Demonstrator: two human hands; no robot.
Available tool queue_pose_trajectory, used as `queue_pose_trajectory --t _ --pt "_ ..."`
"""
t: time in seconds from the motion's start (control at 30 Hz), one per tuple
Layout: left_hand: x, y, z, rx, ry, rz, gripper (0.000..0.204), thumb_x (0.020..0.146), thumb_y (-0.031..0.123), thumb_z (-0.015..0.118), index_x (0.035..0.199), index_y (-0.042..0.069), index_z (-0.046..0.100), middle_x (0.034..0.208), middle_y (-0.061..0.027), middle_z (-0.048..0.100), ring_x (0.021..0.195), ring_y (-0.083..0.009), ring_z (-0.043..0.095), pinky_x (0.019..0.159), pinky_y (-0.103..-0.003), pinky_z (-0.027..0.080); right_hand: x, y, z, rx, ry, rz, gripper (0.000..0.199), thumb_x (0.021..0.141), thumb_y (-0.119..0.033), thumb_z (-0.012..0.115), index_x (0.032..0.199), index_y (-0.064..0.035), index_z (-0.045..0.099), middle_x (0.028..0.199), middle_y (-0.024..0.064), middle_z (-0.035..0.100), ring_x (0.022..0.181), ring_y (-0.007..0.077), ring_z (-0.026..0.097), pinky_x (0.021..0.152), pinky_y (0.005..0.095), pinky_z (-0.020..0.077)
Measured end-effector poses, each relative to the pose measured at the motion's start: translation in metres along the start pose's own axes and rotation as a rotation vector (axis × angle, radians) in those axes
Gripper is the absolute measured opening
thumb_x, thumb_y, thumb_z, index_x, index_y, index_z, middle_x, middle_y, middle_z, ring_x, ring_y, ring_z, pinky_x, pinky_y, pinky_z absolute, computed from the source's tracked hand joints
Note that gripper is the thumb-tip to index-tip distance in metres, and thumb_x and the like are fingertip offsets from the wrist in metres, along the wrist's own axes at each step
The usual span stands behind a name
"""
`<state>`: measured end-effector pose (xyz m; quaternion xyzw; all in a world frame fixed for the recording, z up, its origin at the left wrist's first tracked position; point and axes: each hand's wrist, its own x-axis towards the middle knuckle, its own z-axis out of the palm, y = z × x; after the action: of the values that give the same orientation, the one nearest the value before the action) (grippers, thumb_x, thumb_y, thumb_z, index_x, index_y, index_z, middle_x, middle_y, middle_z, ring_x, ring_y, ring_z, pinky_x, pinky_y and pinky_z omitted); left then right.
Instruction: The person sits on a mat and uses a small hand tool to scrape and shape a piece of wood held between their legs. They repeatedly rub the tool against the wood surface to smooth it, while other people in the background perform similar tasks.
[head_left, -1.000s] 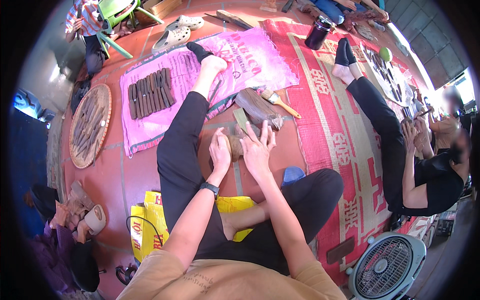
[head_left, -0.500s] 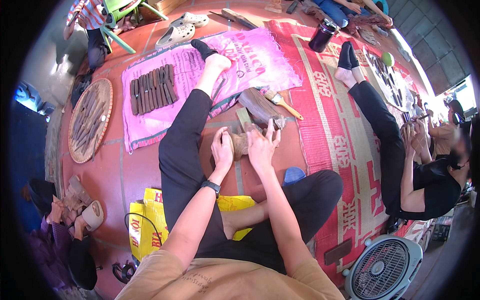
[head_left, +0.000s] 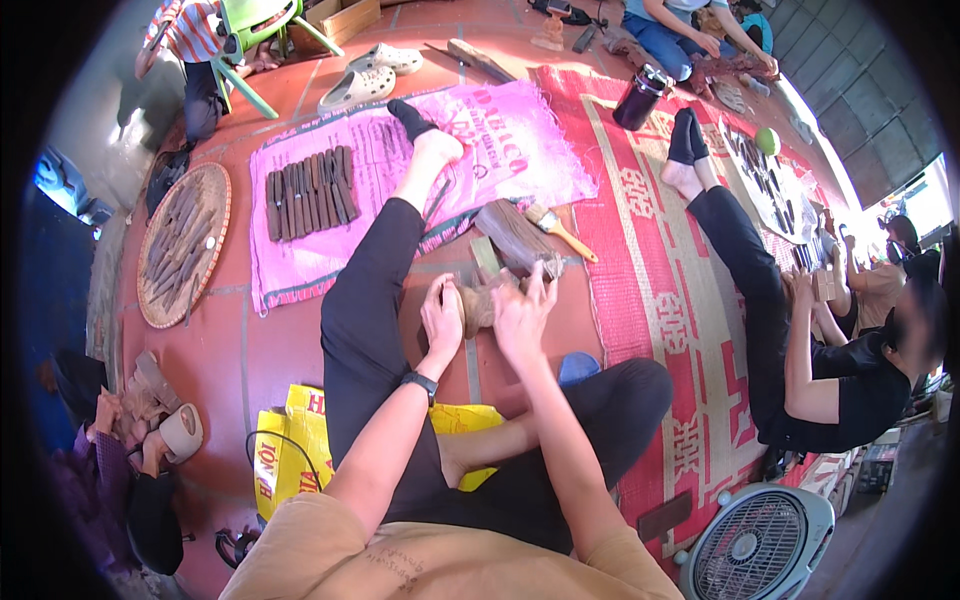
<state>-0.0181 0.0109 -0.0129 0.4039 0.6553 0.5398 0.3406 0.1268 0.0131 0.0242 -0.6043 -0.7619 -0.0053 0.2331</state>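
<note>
Between my legs, low over the tiles, is a rounded brown piece of carved wood point(head_left: 478, 310). My left hand point(head_left: 441, 318) is closed around its left side. From the right, my right hand point(head_left: 524, 318) grips it with thumb and bent fingers, while some of the other fingers stick out. The hands cover much of the piece, so its full shape is hidden. Just beyond them lie a small greenish block point(head_left: 485, 256) and a larger dark chunk of wood point(head_left: 518, 236). A flat brush point(head_left: 562, 232) with a wooden handle lies to the right of that chunk.
A row of dark-handled carving tools point(head_left: 311, 193) lies on a pink sack point(head_left: 275, 270). Further left is a round woven tray point(head_left: 153, 300) holding more tools. A red mat point(head_left: 640, 340), a fan point(head_left: 757, 545) and a co-worker point(head_left: 830, 370) are on the right; a dark tumbler point(head_left: 640, 97) stands farther off.
The whole view has shifted slightly. My hands stay on the wooden piece, with the right fingers a little changed in pose. The co-worker on the right now shows a light wooden block in hand.
</note>
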Motion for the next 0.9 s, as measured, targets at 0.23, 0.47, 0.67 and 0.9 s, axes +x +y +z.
queue_pose_trajectory --t 0.23,0.47,0.67,0.9 --pt "-0.001 0.004 0.0 0.001 0.039 0.013 0.031 0.097 0.019 0.049 0.113 -0.002 0.065 0.112 -0.0195 0.068 0.108 -0.0303 0.064 0.095 -0.038 0.047 -0.016 -0.023 -0.007 0.107 0.033 -0.081 0.038 0.096 -0.024 0.055 0.134 -0.019 0.062 0.126 0.0053 0.068 0.143 0.044 0.03 0.114 0.0636 0.0143" --pt "0.001 0.0 0.001 -0.004 0.045 -0.01 0.03 0.097 0.019 0.05 0.113 -0.001 0.065 0.113 -0.0191 0.068 0.108 -0.0313 0.064 0.095 -0.037 0.047 -0.021 -0.035 -0.003 0.08 0.0 -0.11 0.034 0.097 -0.024 0.054 0.129 -0.018 0.065 0.136 0.0041 0.061 0.144 0.0431 0.028 0.114 0.0649 0.01" --pt "-0.001 -0.004 0.003 -0.039 0.013 0.07 0.032 0.099 0.021 0.049 0.114 -0.002 0.065 0.109 -0.0175 0.069 0.105 -0.025 0.064 0.095 -0.035 0.046 -0.002 0.01 0.004 0.052 0.09 0.141 0.03 0.097 -0.023 0.056 0.118 -0.0058 0.069 0.131 0.0086 0.063 0.141 0.0415 0.032 0.113 0.0629 0.0177" --pt "0.0 -0.014 0.015 -0.009 0.21 0.102 0.026 0.096 0.023 0.045 0.101 0.0 0.057 0.102 -0.018 0.057 0.102 -0.0341 0.054 0.095 -0.043 0.04 -0.036 0.011 -0.037 0.662 0.271 0.598 0.026 0.099 -0.016 0.055 0.111 0.0032 0.067 0.108 0.0159 0.064 0.105 0.03 0.056 0.095 0.0375 0.0421"
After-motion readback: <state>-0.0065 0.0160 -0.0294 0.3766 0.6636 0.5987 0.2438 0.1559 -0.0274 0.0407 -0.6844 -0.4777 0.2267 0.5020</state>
